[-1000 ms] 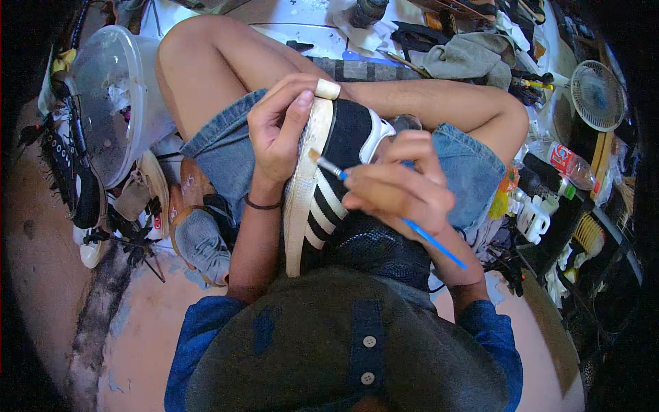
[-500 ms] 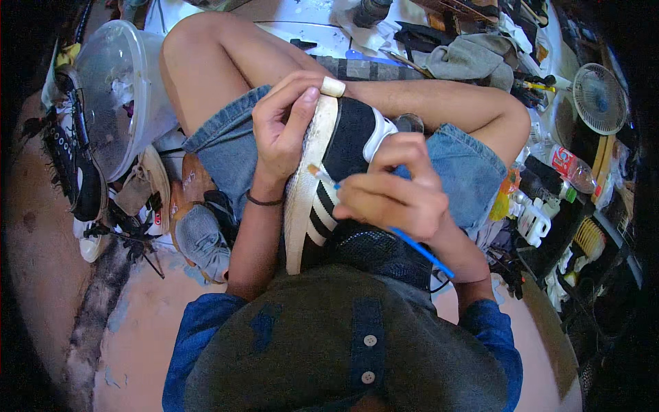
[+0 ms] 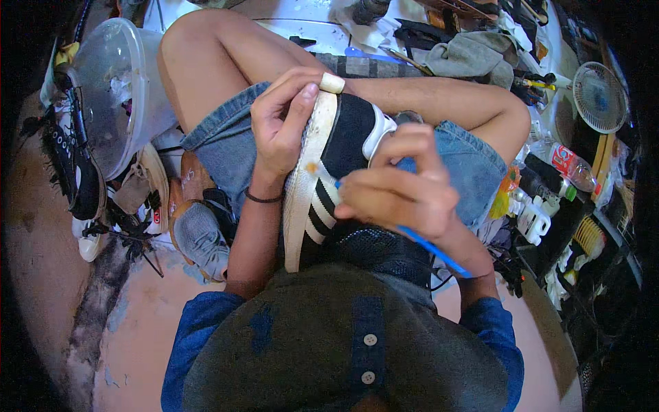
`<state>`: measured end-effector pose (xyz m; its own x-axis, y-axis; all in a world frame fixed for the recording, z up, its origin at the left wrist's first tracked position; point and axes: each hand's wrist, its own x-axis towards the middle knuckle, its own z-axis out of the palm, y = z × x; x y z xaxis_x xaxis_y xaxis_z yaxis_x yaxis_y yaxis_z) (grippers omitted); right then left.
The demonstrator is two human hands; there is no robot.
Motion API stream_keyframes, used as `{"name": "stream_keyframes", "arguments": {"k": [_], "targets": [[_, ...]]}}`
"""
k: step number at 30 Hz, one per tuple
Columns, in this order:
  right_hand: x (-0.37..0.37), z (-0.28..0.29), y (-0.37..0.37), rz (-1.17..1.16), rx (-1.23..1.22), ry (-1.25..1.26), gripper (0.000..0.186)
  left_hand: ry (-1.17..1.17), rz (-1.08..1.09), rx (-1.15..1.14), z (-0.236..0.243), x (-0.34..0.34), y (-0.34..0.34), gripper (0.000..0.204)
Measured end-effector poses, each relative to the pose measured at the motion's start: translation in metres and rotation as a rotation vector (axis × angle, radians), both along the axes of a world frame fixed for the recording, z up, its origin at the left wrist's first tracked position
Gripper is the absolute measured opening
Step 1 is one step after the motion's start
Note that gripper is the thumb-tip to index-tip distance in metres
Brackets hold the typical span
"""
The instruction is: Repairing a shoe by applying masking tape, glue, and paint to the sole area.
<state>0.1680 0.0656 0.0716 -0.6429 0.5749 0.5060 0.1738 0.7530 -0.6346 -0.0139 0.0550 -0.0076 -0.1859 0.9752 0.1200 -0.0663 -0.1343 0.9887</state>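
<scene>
A black sneaker (image 3: 349, 134) with white stripes and a worn off-white sole rests on its side across my lap. My left hand (image 3: 283, 130) is closed round its far end, thumb on the sole; a cream wrap (image 3: 332, 83) covers one fingertip. My right hand (image 3: 401, 189), slightly blurred, grips a thin paintbrush (image 3: 436, 252) with a blue handle. The brush's tan bristles touch or hover just over the sole's side edge, near the stripes. Part of the sneaker's upper is hidden behind my right hand.
At the left are a clear plastic tub (image 3: 139, 89), a black sneaker (image 3: 88, 178) and a grey shoe (image 3: 201, 237). A grey cloth (image 3: 473, 58) lies at the far right. A small fan (image 3: 599, 97), a plastic bottle (image 3: 573, 168) and a white jug (image 3: 533, 221) crowd the right side.
My right hand has shifted slightly right and the brush handle's rear end has swung outward and right. The bristles stay by the same part of the sole; my left hand barely moves.
</scene>
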Motion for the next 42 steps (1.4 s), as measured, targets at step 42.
{"name": "stream_keyframes", "arguments": {"k": [42], "targets": [[-0.007,-0.006,-0.005,-0.018,-0.024,0.038,0.024,0.011,-0.015,-0.015,-0.002,0.000,0.000,0.022]]}}
